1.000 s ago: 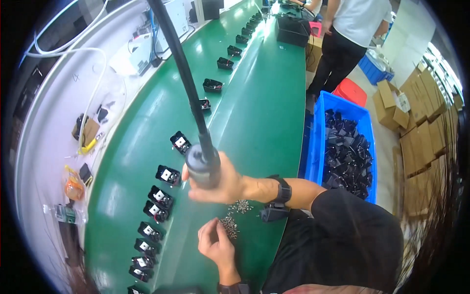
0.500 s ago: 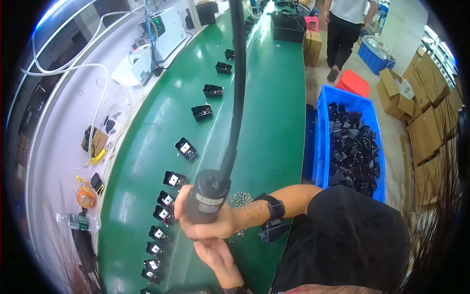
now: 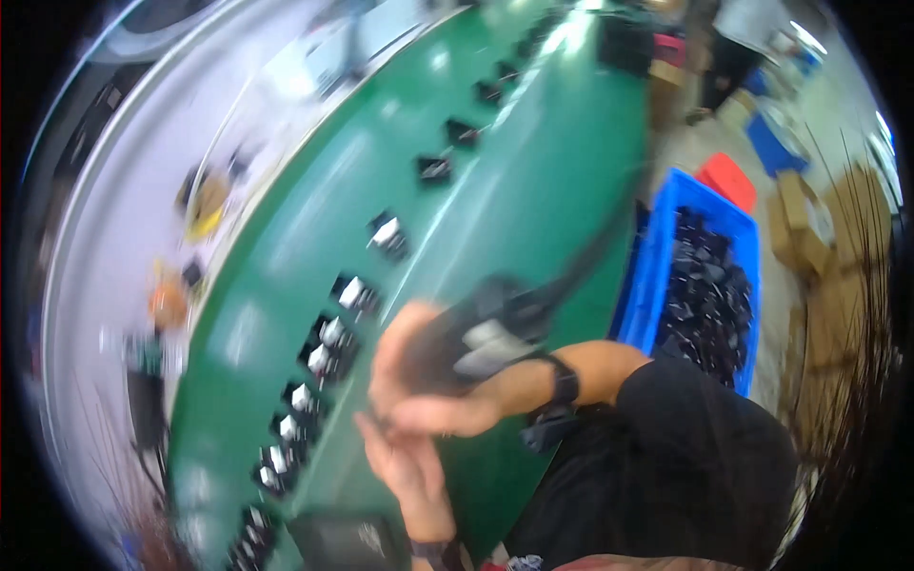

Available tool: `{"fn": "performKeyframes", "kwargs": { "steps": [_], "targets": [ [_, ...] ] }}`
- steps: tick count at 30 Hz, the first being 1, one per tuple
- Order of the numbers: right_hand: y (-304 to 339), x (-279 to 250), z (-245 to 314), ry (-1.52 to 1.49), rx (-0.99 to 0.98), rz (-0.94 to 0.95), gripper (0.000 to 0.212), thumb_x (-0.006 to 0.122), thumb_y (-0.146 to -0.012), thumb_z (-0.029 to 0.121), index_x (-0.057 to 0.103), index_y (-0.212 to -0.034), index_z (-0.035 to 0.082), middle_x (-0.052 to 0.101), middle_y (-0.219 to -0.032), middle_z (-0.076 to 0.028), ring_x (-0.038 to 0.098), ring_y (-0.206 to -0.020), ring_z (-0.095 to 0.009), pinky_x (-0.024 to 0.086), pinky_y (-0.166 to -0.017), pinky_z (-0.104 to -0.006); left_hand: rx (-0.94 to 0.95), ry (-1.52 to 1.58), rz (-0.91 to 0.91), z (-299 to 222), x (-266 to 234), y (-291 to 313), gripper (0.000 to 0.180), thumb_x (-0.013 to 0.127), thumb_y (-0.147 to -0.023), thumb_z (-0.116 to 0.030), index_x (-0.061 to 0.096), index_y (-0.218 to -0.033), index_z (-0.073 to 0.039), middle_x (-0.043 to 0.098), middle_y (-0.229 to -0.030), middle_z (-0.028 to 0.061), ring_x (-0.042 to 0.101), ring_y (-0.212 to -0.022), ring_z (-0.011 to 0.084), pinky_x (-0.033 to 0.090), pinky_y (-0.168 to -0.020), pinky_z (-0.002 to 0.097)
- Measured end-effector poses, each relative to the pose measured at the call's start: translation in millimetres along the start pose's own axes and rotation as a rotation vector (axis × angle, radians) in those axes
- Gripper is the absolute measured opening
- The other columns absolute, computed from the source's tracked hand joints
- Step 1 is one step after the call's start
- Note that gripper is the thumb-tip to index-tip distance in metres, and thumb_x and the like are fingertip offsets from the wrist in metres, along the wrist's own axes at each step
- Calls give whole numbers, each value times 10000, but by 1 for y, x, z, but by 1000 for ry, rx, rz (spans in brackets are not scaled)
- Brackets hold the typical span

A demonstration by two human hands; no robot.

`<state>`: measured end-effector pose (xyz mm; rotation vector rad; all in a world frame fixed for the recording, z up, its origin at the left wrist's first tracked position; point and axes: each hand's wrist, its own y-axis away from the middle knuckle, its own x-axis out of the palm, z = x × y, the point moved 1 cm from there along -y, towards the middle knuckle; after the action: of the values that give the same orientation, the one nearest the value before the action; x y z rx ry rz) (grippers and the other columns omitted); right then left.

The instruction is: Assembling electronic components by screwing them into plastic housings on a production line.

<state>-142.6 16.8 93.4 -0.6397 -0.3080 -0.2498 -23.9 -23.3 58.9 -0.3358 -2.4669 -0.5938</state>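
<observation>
Over the green belt (image 3: 533, 190), right hand (image 3: 428, 381) grips blurred tool (image 3: 486, 338); axis slanting up-right.

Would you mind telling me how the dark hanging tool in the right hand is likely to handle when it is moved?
The tool probably feels stiff and fairly heavy, as the right hand wraps its thick barrel fully. Its cable runs upward, so it may swing back if released. The picture is blurred, so grip texture is unclear.

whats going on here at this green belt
A person works at a long green belt lined with a row of small black parts. The right hand is wrapped around a dark hanging power tool, its cable running up and away. The left hand sits just below it, near the belt. A blue bin of black parts stands alongside. The picture is motion-blurred.
</observation>
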Motion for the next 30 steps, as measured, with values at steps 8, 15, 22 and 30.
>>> {"fn": "performKeyframes", "kwargs": {
  "steps": [8,15,22,30],
  "targets": [
    [-19,20,-1,-173,-82,173,403,626,-812,-31,403,-1116,113,551,-739,-52,567,-674,-180,493,-717,-386,-91,26,88,-14,-66,-25,331,554,-992,-332,521,-772,-86,508,-632,15,508,-608,128,425,-608,276],
    [-28,37,4,-225,-28,158,388,692,-791,66,430,-1066,145,536,-687,-1,554,-597,-162,470,-641,-346,-173,-49,191,-35,-78,-24,388,576,-978,-352,543,-708,-75,530,-579,28,524,-538,124,380,-483,254],
    [-44,45,0,-307,-22,104,395,714,-754,83,452,-1043,147,523,-644,34,540,-547,-128,451,-574,-298,-196,-187,290,-52,-85,-27,424,601,-950,-418,589,-732,-54,592,-613,47,604,-581,137,390,-467,229],
    [-74,65,-56,-232,-100,219,405,621,-812,-6,401,-1140,81,520,-727,-43,527,-636,-150,483,-679,-359,900,-1604,238,-129,-130,-69,328,759,-726,-199,647,-985,-34,673,-951,105,630,-932,282,496,-797,375]
  ]
}}
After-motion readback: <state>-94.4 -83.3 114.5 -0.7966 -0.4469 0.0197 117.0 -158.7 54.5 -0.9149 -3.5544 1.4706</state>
